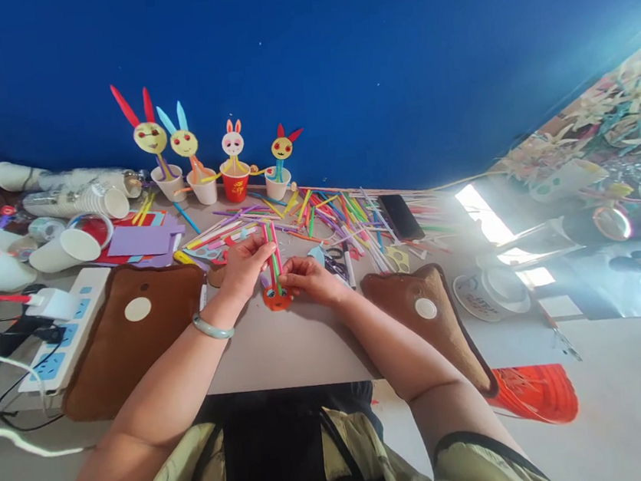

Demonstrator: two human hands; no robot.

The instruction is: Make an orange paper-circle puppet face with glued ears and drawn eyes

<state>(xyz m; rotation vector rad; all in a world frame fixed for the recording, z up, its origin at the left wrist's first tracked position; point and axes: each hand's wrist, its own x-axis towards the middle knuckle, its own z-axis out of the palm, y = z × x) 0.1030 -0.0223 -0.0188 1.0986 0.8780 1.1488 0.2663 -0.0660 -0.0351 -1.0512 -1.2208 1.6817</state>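
Observation:
A small bundle of green and pink straws [273, 255] is pinched between the thumb and fingers of my left hand [245, 267], which wears a pale bangle at the wrist. At the near end of the straws is an orange paper face [277, 302] with eyes, pointing toward me. My right hand [312, 280] has its thumb and fingertips closed at the straws' right side, just above the face. Some lilac paper shows beside the eyes, partly hidden by the fingers.
Loose coloured straws [346, 218] spread behind my hands. Several cups with rabbit-faced figures [236, 180] line the blue wall. Brown pouches [135, 339] lie on both sides. A power strip [65, 331] sits left. A phone [400, 216], scissors [334, 262] and a marker [349, 264] lie right.

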